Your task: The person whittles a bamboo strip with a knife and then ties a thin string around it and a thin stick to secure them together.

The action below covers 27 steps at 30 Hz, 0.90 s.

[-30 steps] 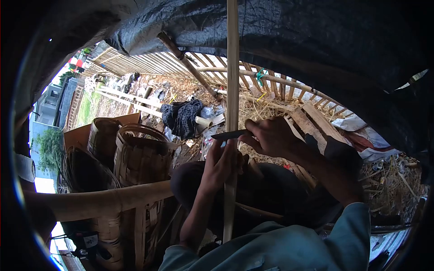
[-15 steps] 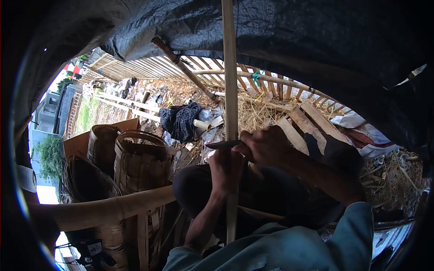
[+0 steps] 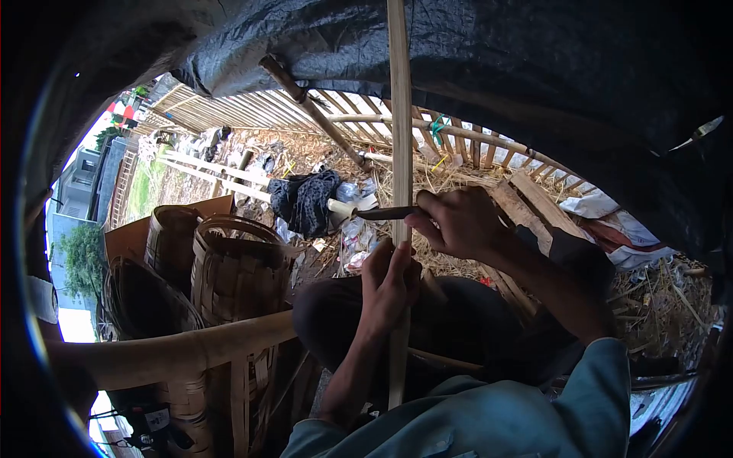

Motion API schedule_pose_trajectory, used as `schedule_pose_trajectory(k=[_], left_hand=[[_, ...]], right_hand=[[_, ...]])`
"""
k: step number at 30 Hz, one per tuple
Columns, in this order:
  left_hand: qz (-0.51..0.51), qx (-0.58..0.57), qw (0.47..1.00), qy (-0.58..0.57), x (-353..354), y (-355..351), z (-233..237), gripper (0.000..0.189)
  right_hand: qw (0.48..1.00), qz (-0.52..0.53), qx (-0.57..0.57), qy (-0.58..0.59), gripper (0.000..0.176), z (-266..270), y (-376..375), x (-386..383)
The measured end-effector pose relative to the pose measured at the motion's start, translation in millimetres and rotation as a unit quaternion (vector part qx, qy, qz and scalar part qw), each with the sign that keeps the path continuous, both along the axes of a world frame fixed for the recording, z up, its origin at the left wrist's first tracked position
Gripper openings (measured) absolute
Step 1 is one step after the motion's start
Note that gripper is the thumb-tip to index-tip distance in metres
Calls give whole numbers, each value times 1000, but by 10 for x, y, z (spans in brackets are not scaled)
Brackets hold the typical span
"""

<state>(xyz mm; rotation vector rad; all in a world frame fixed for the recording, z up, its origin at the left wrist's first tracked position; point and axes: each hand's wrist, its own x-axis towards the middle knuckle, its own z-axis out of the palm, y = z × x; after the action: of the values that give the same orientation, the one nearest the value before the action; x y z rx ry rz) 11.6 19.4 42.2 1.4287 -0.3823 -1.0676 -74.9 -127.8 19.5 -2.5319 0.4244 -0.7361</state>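
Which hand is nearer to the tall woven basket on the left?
Left. The left hand grips the bamboo strip to the right of the woven basket; the right hand, holding the knife, sits higher and farther right.

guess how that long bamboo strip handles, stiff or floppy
Probably fairly stiff: the bamboo strip stands straight well above the left hand gripping it. Being thin and narrow, it likely feels light and may flex some. The knife across it hints it splits easily.
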Motion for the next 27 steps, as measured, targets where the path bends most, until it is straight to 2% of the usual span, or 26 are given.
schedule_pose_trajectory(k=[2,4,10,16,17,20,23,24,27], left_hand=[[10,0,1000,11,21,6,-5,26],[21,-2,1000,2,41,14,-45,22],[-19,4,981,-193,84,32,-207,30],[-54,13,956,-288,51,31,-209,27],[-32,37,972,-228,24,20,-126,26],[-35,68,959,-274,19,21,-134,28],[-53,47,922,-380,-23,37,-122,30],[-51,49,935,-348,-33,58,-128,30],[-33,46,967,-247,-51,66,-109,29]], right_hand=[[999,25,3,47,43,58,75,-41],[998,35,5,59,42,35,131,-43],[994,78,51,53,39,24,122,-60],[997,47,26,64,40,28,118,-69],[997,43,21,67,40,23,114,-66],[997,21,8,69,41,5,111,-57],[998,-41,-13,35,39,-30,-72,21],[996,-59,-5,68,38,33,-171,40],[999,-36,-12,26,35,4,-239,56]])
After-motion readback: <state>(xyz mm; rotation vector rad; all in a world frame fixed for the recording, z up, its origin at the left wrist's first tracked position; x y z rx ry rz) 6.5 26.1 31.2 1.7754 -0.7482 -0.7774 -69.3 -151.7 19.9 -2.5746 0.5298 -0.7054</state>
